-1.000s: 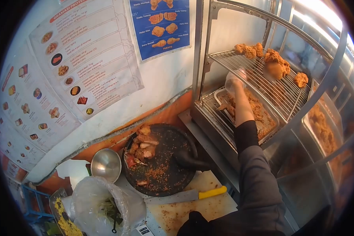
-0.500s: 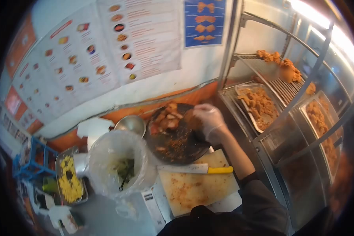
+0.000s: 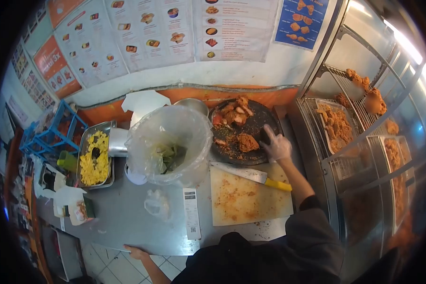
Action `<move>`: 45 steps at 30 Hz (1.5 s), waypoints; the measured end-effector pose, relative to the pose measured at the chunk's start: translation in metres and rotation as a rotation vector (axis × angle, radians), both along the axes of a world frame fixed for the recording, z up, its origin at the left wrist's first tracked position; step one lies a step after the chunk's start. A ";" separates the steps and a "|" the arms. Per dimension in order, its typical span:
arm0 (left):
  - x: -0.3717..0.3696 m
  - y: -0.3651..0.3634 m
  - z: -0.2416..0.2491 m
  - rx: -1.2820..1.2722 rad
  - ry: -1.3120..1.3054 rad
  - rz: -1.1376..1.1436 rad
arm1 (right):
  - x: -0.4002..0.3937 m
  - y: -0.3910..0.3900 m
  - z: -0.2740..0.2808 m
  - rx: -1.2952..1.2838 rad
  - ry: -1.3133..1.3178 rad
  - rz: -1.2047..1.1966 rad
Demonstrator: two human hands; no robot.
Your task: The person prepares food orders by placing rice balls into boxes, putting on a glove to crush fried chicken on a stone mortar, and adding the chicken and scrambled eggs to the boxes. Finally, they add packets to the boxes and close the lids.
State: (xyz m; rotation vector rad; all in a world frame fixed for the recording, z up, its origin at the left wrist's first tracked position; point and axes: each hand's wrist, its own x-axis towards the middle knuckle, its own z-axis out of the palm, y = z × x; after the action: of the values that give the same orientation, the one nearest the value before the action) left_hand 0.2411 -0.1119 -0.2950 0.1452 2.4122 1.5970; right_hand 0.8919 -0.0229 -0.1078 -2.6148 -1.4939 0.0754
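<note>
My right hand (image 3: 278, 146), in a clear plastic glove, reaches onto a wide dark stone mortar (image 3: 222, 154). Its thumb and fingers are round a dark rounded pestle (image 3: 265, 136) at the mortar's right side. Just left of that hand lies a piece of fried chicken (image 3: 247, 142). More browned chicken pieces (image 3: 235, 112) and reddish bits sit at the mortar's far side, with crumbs scattered about. Bare, my left hand (image 3: 136, 252) grips the near edge of the steel table (image 3: 128, 217); its fingers show only in part.
A knife (image 3: 251, 175) lies across a stained cutting board (image 3: 251, 203). Left of it are a receipt (image 3: 191, 213), a plastic-lined container (image 3: 137, 137) of greens and a tray (image 3: 112, 161) of yellow food. A glass-and-metal cabinet (image 3: 312, 142) with fried chicken stands at right.
The piece of chicken from my right hand now lies on the mortar, and that hand has gone to the pestle. My left hand has come into view. The camera view has shifted.
</note>
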 end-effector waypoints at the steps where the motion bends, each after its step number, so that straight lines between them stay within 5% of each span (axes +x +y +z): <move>1: -0.017 0.000 -0.021 -0.034 0.022 0.006 | 0.008 0.006 0.001 0.053 0.017 0.015; 2: -0.029 -0.006 -0.032 -0.040 0.018 0.013 | 0.026 0.015 -0.011 0.047 0.014 0.022; 4: -0.038 0.000 -0.045 -0.099 -0.050 0.000 | 0.062 0.047 -0.031 0.678 0.713 0.113; 7: -0.019 -0.002 -0.025 -0.004 -0.058 -0.044 | -0.011 0.024 0.103 0.924 0.851 0.170; 9: -0.022 0.000 -0.028 -0.017 -0.048 -0.038 | -0.052 0.008 0.149 0.852 0.778 0.032; 10: -0.026 -0.001 -0.032 -0.029 -0.041 -0.029 | -0.065 0.004 0.156 0.776 0.702 -0.098; 11: -0.026 -0.002 -0.030 -0.035 -0.038 -0.033 | -0.065 0.013 0.120 0.935 0.522 0.131; 14: -0.022 -0.001 -0.030 0.064 -0.121 -0.034 | -0.068 0.023 0.059 0.064 0.150 0.158; 17: -0.025 -0.004 -0.032 -0.102 -0.032 0.000 | -0.011 0.088 0.021 -0.278 0.345 0.313; 19: -0.023 -0.005 -0.023 -0.034 -0.035 -0.034 | -0.039 0.074 0.101 -0.293 0.493 0.105; 20: -0.019 -0.004 -0.025 0.034 -0.054 -0.054 | -0.051 0.060 0.122 -0.043 0.439 0.161; 22: -0.014 -0.003 -0.018 -0.010 -0.081 -0.036 | -0.069 0.040 0.112 0.197 0.389 0.213; 23: -0.012 0.000 -0.012 -0.007 -0.101 -0.018 | -0.080 0.037 0.090 0.325 0.467 0.050; 26: -0.012 -0.003 -0.017 -0.013 -0.089 -0.009 | -0.079 0.040 0.045 0.150 0.255 -0.008; 29: -0.012 -0.009 -0.019 -0.008 -0.071 -0.030 | -0.046 0.083 0.064 -0.308 0.298 0.281; 30: -0.013 -0.003 -0.015 0.007 -0.083 -0.041 | -0.051 0.078 0.089 -0.293 0.606 0.105; 32: -0.012 0.002 -0.016 0.026 -0.107 -0.019 | -0.054 0.057 0.087 0.228 0.540 0.073; 33: -0.014 0.000 -0.019 0.025 -0.122 -0.001 | -0.062 0.048 0.080 0.234 0.538 0.083; 35: -0.020 0.003 -0.031 0.053 -0.110 -0.018 | -0.077 0.030 0.064 0.137 0.396 -0.170; 36: -0.024 -0.003 -0.035 0.066 -0.094 -0.042 | -0.072 0.028 0.039 -0.017 0.223 -0.064; 38: -0.026 -0.001 -0.026 -0.014 -0.114 -0.027 | -0.048 0.036 0.048 -0.177 0.463 0.168; 40: -0.021 -0.007 -0.018 -0.078 -0.149 -0.011 | -0.024 0.072 0.060 -0.405 0.537 0.109; 41: -0.019 -0.005 -0.015 -0.015 -0.136 -0.045 | -0.020 0.067 0.063 -0.135 0.658 0.132; 42: -0.012 -0.003 -0.014 0.046 -0.127 -0.070 | -0.022 0.067 0.060 -0.127 0.646 0.142; 43: -0.007 0.000 -0.014 0.052 -0.136 -0.060 | -0.040 0.063 0.067 0.117 0.502 0.055; 45: -0.012 0.000 -0.016 0.056 -0.158 -0.014 | -0.050 0.058 0.049 0.168 0.212 0.083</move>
State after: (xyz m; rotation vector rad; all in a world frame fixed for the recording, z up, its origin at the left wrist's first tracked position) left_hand 0.2288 -0.1124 -0.3111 0.0439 2.2447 1.6063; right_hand 0.8417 0.0351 -0.0585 -2.3330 -1.4662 0.2181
